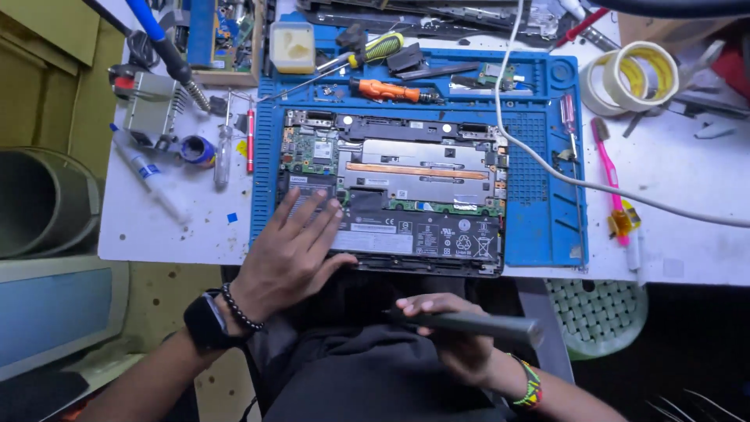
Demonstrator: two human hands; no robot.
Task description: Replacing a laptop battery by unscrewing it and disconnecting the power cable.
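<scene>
Soldering iron (168, 59) and its stand (148, 105) sit at the far left of the table (156, 227), well apart from the work. My left hand (293, 250) lies flat, fingers spread wide, on the lower left corner of the opened laptop (391, 191), holding nothing; I judge it is there to steady the machine. The laptop rests bottom-up on the blue mat (539, 227), cover off, its board and black battery (422, 234) exposed; the mat likely keeps it from sliding. Two screwdrivers, one yellow-handled (375, 51) and one orange-handled (391, 91), lie in the mat's upper tray, within reach. My right hand (449, 332) is closed around a dark slim tool (476, 324), held level near my lap, just short of the laptop's near edge. A white cable (547, 168) crosses the mat's right side. Tape rolls (633, 74) and a pink toothbrush (608, 168) lie at right.
</scene>
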